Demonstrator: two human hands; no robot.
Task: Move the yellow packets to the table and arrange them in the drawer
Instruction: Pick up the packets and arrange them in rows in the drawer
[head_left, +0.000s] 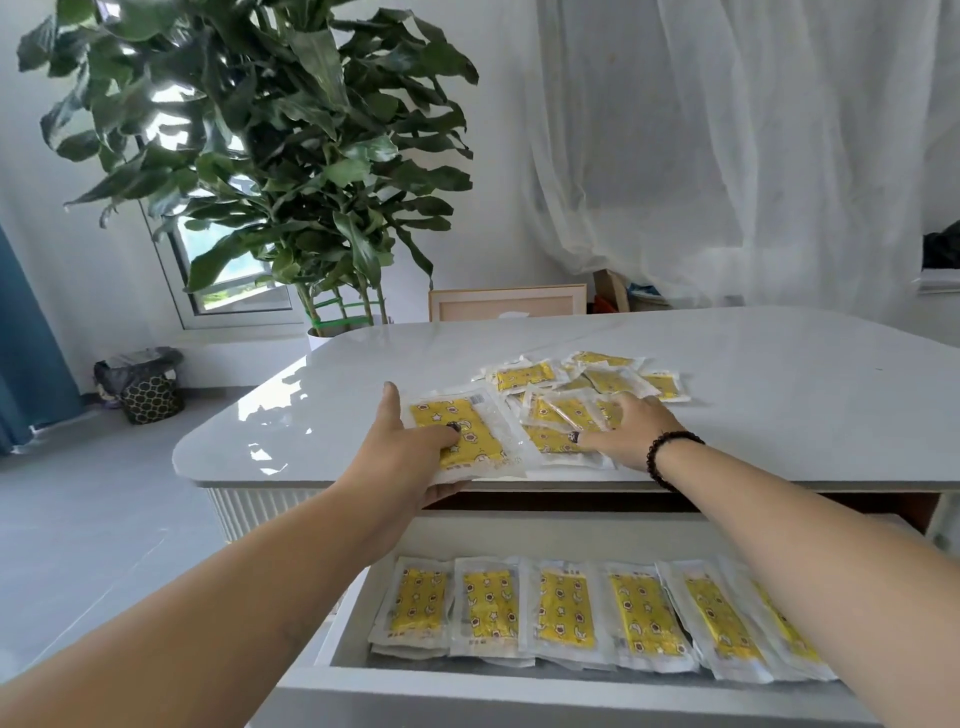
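Several yellow packets in clear wrap lie in a loose heap on the white table. My left hand grips one yellow packet at the table's near edge, fingers on top and thumb under the overhanging end. My right hand rests with spread fingers on a small stack of packets beside it. Below, the open white drawer holds a row of several packets laid side by side, with more underneath.
A large potted plant stands behind the table's far left corner. A wooden chair back shows beyond the table. A bin with a dark bag sits on the floor at left. White curtains hang behind.
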